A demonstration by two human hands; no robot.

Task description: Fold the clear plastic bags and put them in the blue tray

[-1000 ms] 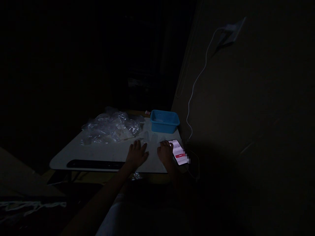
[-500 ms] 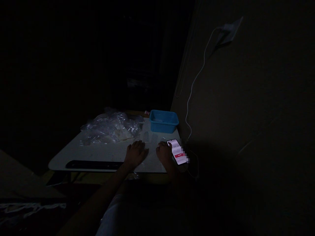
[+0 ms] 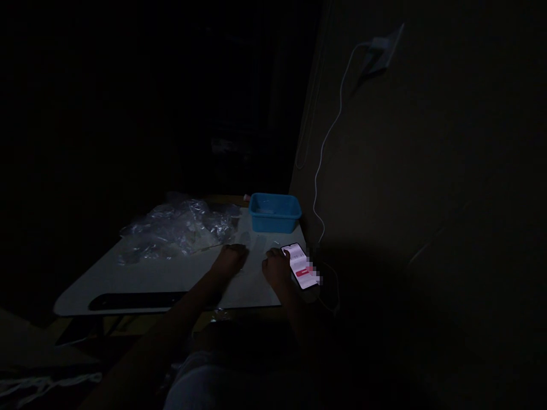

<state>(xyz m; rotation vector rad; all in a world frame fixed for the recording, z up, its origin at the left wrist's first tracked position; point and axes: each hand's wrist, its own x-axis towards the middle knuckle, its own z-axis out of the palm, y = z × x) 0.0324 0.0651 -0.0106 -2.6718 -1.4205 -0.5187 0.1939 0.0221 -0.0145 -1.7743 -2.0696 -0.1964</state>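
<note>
My left hand (image 3: 231,259) is low over the white tabletop, its fingers drawn together and curled downward. Whatever may be in them is too dark to make out. A short way to the right, my right hand (image 3: 277,265) is also curled, and one digit overlaps the edge of a lit phone (image 3: 302,273). Its grip is hidden as well. Just beyond the hands, a faint clear plastic strip (image 3: 257,244) lies flat on the table. A crumpled heap of clear plastic (image 3: 179,225) spreads to the left of my left hand.
A blue plastic basin (image 3: 276,223) stands at the back right of the white table (image 3: 141,279). Along the table's front runs a dark slot (image 3: 137,300). A white cable (image 3: 317,176) hangs from a wall socket (image 3: 387,51) on the right. The room is very dark.
My left hand's fingers, spread before, are now drawn together and bent down. The view has shifted slightly, so the table and basin appear farther left. My right hand remains beside the phone.
</note>
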